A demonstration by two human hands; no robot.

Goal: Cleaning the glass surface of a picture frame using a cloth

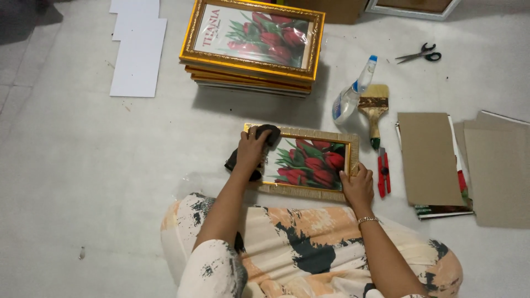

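Left hand (252,150) presses dark cloth (264,140) on gold frame (309,190).

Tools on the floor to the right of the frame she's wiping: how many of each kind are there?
Spray bottle: 1
Brush: 1
Red cutter: 1
Scissors: 1
Total: 4
The left hand presses a dark cloth on the frame; the right hand steadies its corner.

I see one label: a blue-and-white printed band on the clear plastic spray bottle (348,99). It lies just beside the brush. I find no screens or signs.
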